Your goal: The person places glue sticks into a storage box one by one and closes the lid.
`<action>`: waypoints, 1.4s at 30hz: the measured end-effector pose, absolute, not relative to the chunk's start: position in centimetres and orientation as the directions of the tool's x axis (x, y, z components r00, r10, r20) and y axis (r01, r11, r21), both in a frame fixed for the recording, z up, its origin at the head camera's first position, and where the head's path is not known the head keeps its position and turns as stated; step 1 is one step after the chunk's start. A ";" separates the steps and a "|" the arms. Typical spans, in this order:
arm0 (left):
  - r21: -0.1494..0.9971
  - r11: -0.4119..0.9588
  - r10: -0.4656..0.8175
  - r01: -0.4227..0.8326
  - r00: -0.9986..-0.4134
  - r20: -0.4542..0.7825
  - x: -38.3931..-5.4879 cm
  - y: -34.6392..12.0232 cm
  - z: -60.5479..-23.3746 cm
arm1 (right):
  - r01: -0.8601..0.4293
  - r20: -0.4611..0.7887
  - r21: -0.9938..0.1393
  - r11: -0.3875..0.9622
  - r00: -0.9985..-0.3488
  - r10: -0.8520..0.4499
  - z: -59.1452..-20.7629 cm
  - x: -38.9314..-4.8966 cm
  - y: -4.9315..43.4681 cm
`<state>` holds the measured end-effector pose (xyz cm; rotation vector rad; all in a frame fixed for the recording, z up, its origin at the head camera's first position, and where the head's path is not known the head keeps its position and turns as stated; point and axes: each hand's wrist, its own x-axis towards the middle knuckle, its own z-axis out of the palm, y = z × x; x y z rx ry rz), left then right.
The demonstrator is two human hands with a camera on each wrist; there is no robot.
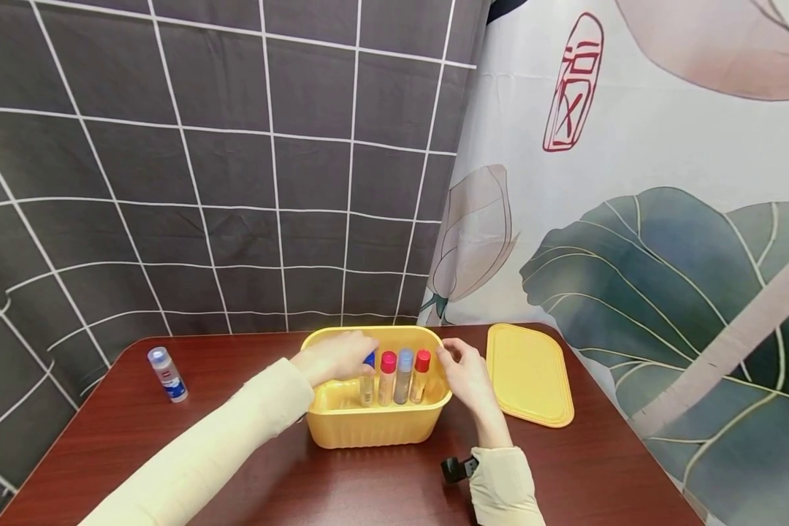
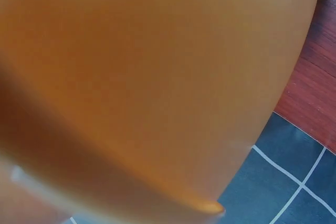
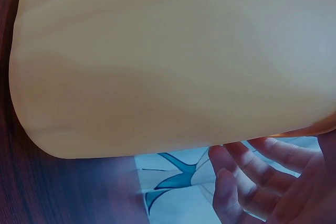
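Observation:
A yellow plastic bin (image 1: 375,429) stands on the table, with several clear bottles in it. My left hand (image 1: 340,356) reaches over its left side, thumb and fingers pinching a blue-capped bottle (image 1: 366,391) near the cap. Beside that bottle stand a pink-capped one (image 1: 386,380), a light-blue-capped one (image 1: 403,376) and a red-capped one (image 1: 420,376). At the bin's right rim, my right hand (image 1: 467,376) holds on with bent fingers. In the right wrist view, the fingertips (image 3: 218,153) meet the far edge of the bin wall. The left wrist view shows mostly blurred bin wall (image 2: 173,77).
A clear bottle with a blue label (image 1: 168,375) stands at the table's left. To the right of the bin lies a flat yellow lid (image 1: 529,374). A dark grid curtain (image 1: 230,175) and a lotus-patterned cloth (image 1: 657,256) hang behind the brown table (image 1: 289,497).

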<state>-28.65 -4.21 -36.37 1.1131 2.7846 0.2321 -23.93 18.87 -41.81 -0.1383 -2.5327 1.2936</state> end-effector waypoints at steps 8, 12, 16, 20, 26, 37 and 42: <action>0.194 0.698 0.709 0.690 -0.704 -0.043 -28.6 -4.0 -36.4 | -0.048 0.216 -0.804 0.593 -0.952 0.216 -41.7 -23.9 18.8; 0.204 0.698 0.707 0.687 -0.706 -0.040 -28.6 -4.0 -36.5 | -0.047 0.214 -0.805 0.591 -0.953 0.215 -41.7 -23.9 18.8; 0.210 0.693 0.709 0.690 -0.705 -0.025 -28.6 -4.0 -36.5 | -0.052 0.219 -0.804 0.592 -0.952 0.213 -41.7 -23.9 18.8; 0.207 0.690 0.711 0.693 -0.703 -0.014 -28.6 -4.0 -36.6 | -0.056 0.225 -0.803 0.593 -0.951 0.214 -41.7 -24.0 18.8; 0.221 0.681 0.718 0.699 -0.696 -0.012 -28.7 -4.1 -36.7 | -0.056 0.227 -0.800 0.597 -0.950 0.214 -41.7 -23.9 18.8; 0.242 0.695 0.703 0.677 -0.711 -0.028 -28.9 -4.6 -36.1 | -0.054 0.214 -0.809 0.585 -0.955 0.207 -41.8 -23.9 18.9; 0.261 0.747 0.645 0.612 -0.762 -0.059 -28.6 -5.3 -35.2 | -0.053 0.210 -0.814 0.578 -0.955 0.208 -41.8 -23.9 18.9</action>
